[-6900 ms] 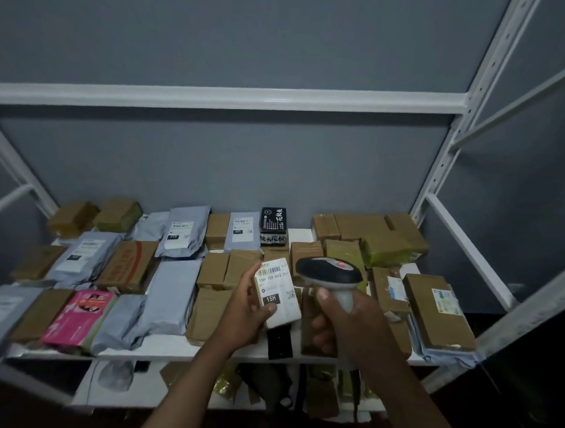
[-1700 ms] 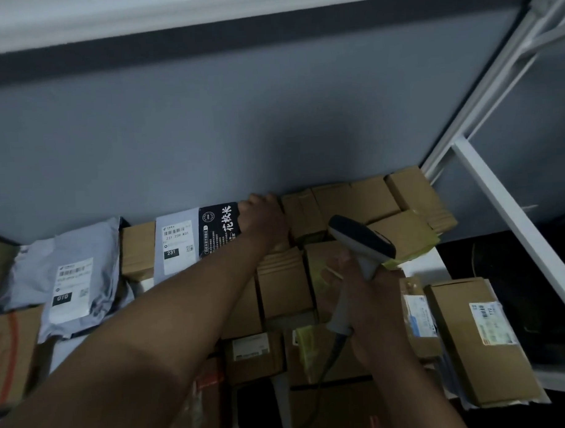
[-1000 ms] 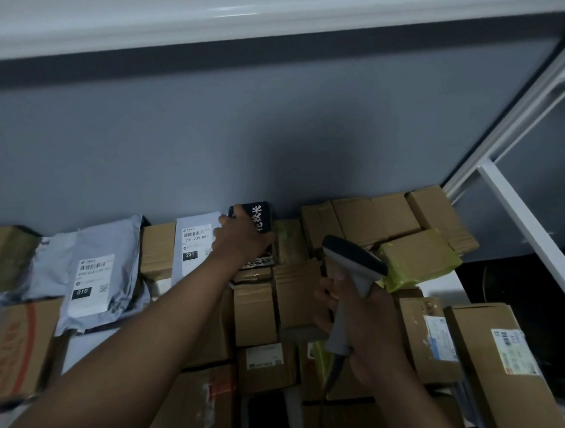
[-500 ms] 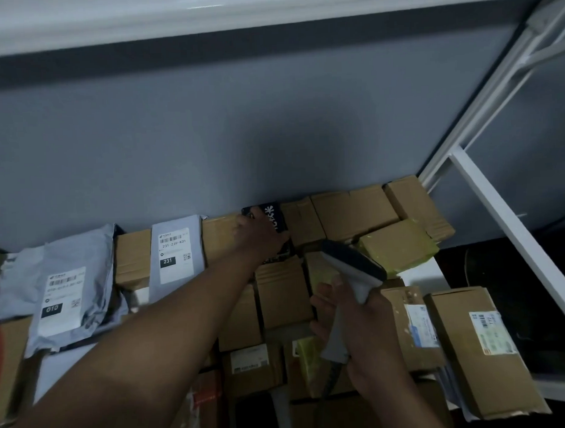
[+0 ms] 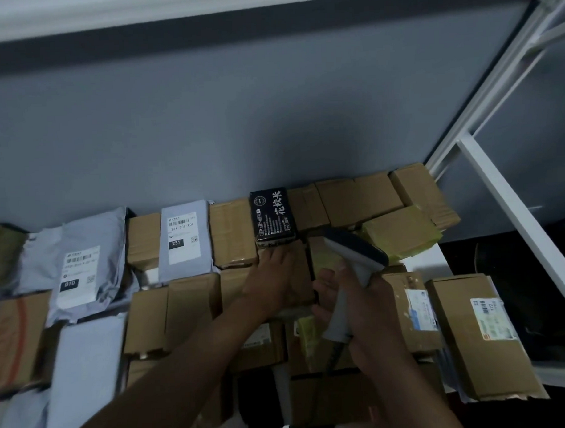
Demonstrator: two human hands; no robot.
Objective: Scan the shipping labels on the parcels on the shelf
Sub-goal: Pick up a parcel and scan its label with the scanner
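Two bare hands are seen over a white metal shelf (image 5: pixel 427 260) packed with parcels. A grey handheld barcode scanner with a dark head (image 5: pixel 353 262) is gripped by the right hand (image 5: pixel 371 310), fingers wrapped round its pale handle, the head tilted up and left toward the back row. The left hand (image 5: pixel 273 275) is laid with fingers extended on a brown cardboard box (image 5: pixel 296 277) in the second row, fingertips touching the lower edge of a black rectangular box with white printed characters (image 5: pixel 273 217); nothing is clasped by it. The black box is propped against the grey back wall (image 5: pixel 239 119), between plain brown cartons. Left of these a grey poly mailer with a white shipping label marked 231 (image 5: pixel 184 239) is noted, and farther left a crumpled grey mailer with a labelled front (image 5: pixel 78 269). At far right a flat brown carton bearing a white label (image 5: pixel 480 335) is recorded.
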